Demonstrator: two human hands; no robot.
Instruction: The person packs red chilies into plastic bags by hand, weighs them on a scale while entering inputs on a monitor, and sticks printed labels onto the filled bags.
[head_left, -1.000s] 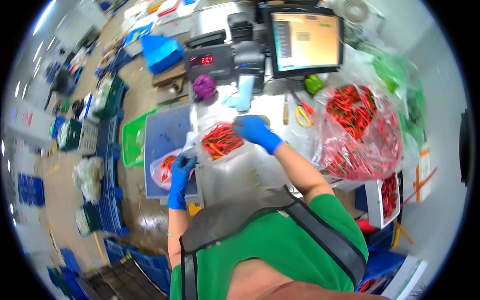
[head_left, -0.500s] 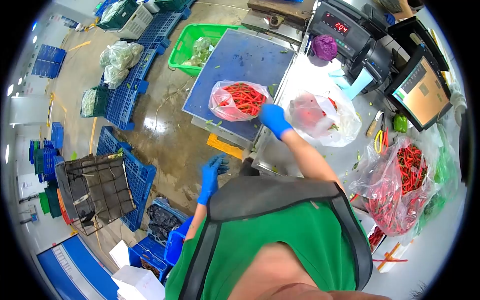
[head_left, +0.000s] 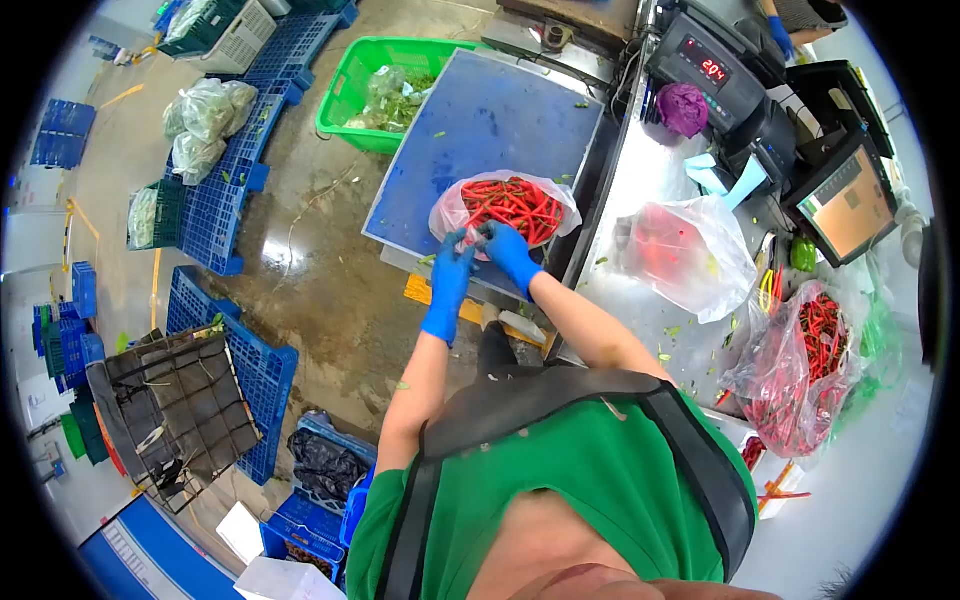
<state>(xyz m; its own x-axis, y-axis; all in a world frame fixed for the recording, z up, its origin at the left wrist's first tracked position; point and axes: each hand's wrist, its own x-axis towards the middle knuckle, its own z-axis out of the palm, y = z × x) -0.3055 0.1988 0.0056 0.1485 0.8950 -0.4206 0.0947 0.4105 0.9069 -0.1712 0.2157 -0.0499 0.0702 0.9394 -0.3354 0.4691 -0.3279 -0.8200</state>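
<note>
1. Head view: the left hand (head_left: 450, 285), in a blue glove, reaches forward from a nearly straight forearm. Its bent fingers pinch the near edge of a translucent plastic bag filled with red chillies (head_left: 515, 208).
2. Head view: the right hand (head_left: 512, 257), also blue-gloved, comes in diagonally from the right, elbow out to the side. Its curled fingertips grasp the same edge, just beside the left hand's.
3. Head view: the bag rests open on the flat blue rectangular platform (head_left: 430, 145), by its near right corner.
4. Head view: the gloves cover part of the bag's near edge, and the thumbs are hard to make out. Cloudy plastic blurs the red contents of a second whitish bag (head_left: 685, 255) on the steel counter (head_left: 640, 325). At the upper right, another person's gloved hand (head_left: 781, 38) shows near the cut-off picture edge.
</note>
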